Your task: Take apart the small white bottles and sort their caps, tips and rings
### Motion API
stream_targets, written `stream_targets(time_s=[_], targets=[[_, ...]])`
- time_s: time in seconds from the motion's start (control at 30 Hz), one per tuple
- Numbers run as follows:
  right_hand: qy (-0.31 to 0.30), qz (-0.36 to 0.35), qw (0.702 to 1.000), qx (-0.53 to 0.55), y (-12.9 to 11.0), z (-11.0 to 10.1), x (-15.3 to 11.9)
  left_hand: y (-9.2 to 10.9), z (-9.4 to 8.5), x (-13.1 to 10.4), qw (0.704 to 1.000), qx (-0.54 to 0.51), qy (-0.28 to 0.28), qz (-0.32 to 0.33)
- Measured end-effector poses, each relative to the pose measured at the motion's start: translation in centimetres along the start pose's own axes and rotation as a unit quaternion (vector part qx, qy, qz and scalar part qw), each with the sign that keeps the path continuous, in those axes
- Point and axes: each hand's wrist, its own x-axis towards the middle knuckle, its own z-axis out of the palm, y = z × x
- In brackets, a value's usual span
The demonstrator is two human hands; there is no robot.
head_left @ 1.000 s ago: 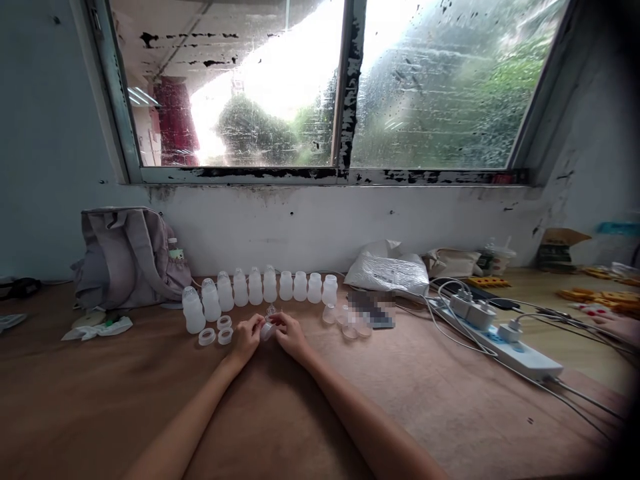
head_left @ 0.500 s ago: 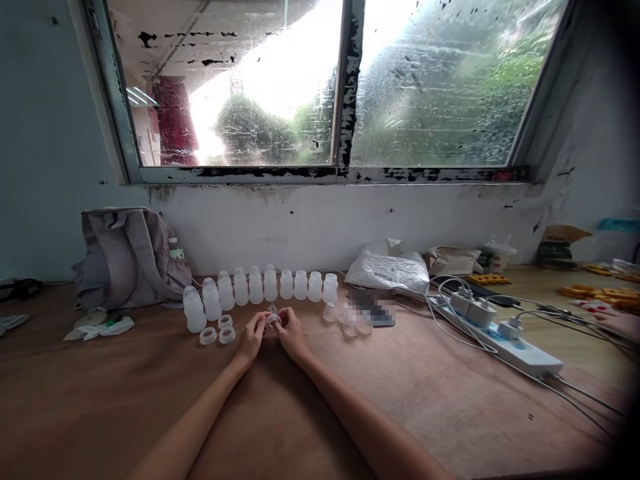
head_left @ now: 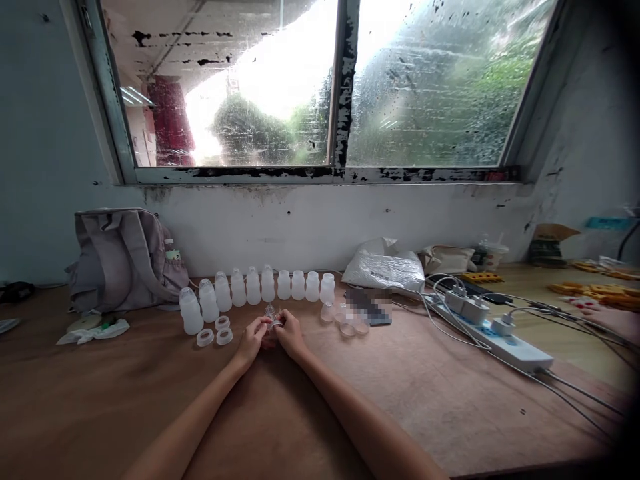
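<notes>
Between the left hand (head_left: 253, 339) and right hand (head_left: 290, 333), fingers of both narrowed on it, sits 1 small whitish round plastic ring (head_left: 274, 324), neither hand clearly nearer, its tilt unclear, small clear plastic pieces (head_left: 270, 311) just beyond.

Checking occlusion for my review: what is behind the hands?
Behind the left hand and right hand are small clear pieces, then bottles and the wall. They hide much of the held piece and the tabletop beneath.

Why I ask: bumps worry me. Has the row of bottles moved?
No: the row of bottles keeps its place below the window frame; the camera shifted.
</notes>
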Motion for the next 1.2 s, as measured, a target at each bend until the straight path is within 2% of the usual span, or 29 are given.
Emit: stream_targets(time_s=[0.13,0.3,0.33,0.47,0.53,0.63,0.77,0.87,1.0,1.1,1.2], targets=[[0.01,-0.017,1.0,-0.003,0.2,0.2,0.0,0.2,0.2,-0.1,0.999,-0.029,0.009,-0.016],[-0.001,-0.046,0.999,0.016,0.0,0.0,-0.1,0.8,-0.2,-0.1,0.993,-0.042,0.105,-0.023],[-0.004,-0.046,0.999,0.017,-0.1,0.0,-0.1,0.8,-0.4,0.0,0.993,-0.043,0.109,-0.016],[-0.015,-0.049,0.999,0.006,-0.4,-0.2,-0.2,0.3,-1.0,0.5,0.999,-0.035,0.034,0.021],[-0.018,-0.048,0.999,0.001,-0.4,-0.2,-0.2,-0.1,-1.1,0.6,0.999,-0.02,0.017,0.035],[-0.041,-0.03,0.999,0.004,-0.1,-0.2,-0.1,-0.5,-1.1,0.7,0.999,-0.001,0.025,0.049],[-0.084,0.016,0.994,0.074,0.6,-0.3,0.2,-1.0,-1.0,0.9,0.997,-0.006,0.037,0.062],[-0.06,0.048,0.993,0.09,1.4,-0.7,0.9,-0.8,-1.1,1.0,0.996,-0.04,0.07,0.043],[0.028,0.001,0.998,-0.055,2.3,-1.9,3.2,-0.4,-1.2,0.8,0.993,-0.062,0.099,0.013],[0.015,-0.031,0.982,-0.188,2.7,-2.3,5.8,-0.5,-1.1,0.9,0.995,-0.049,0.08,0.018],[-0.006,-0.02,0.961,-0.276,2.6,-2.0,8.2,-1.0,-0.9,1.2,0.997,-0.034,0.067,0.029]])
